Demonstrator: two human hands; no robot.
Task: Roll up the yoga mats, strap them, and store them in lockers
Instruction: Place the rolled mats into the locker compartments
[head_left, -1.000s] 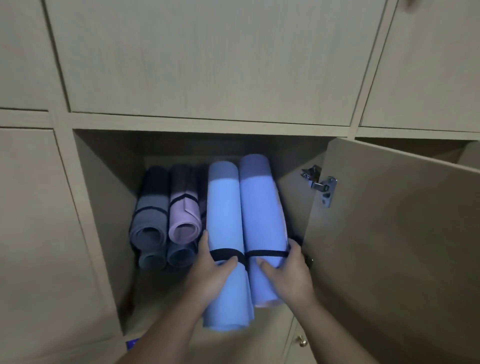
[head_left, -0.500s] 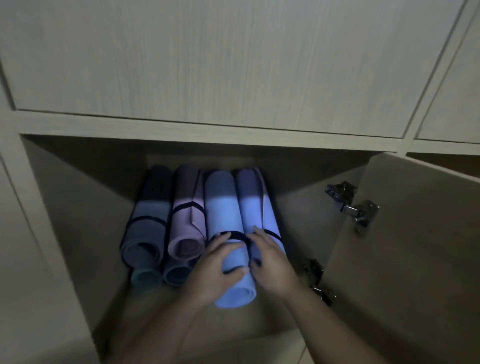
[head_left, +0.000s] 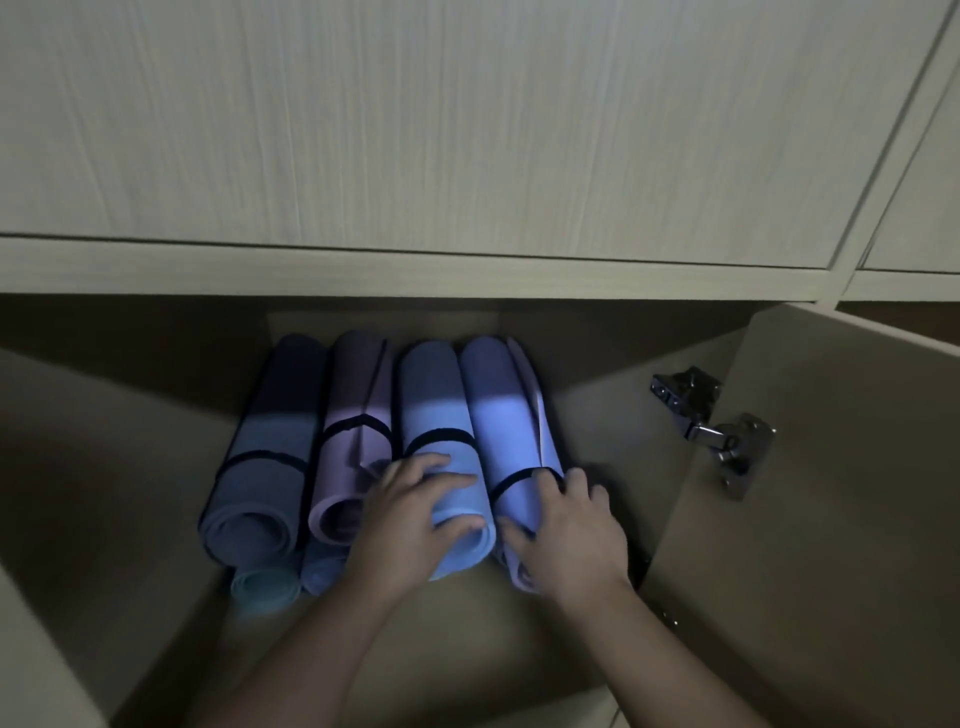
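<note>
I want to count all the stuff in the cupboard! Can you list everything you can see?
Dark grey rolled foam yoga mat: one, black strap, top row, far left.
Mauve rolled yoga mat: one, black strap, top row, second from left.
Light blue rolled yoga mat: one, black strap, third from left.
Periwinkle rolled yoga mat: one, black strap, far right.
Teal rolled mat end: one, bottom row, under the grey mat.
Blue rolled mat end: one, bottom row, mostly hidden.
Beige wooden locker: one, open, holds the mats.
Locker door: one, beige, swung open right.
Metal hinge: one, silver, on the door.
Left hand: on the light blue mat.
Right hand: on the periwinkle mat.
</note>
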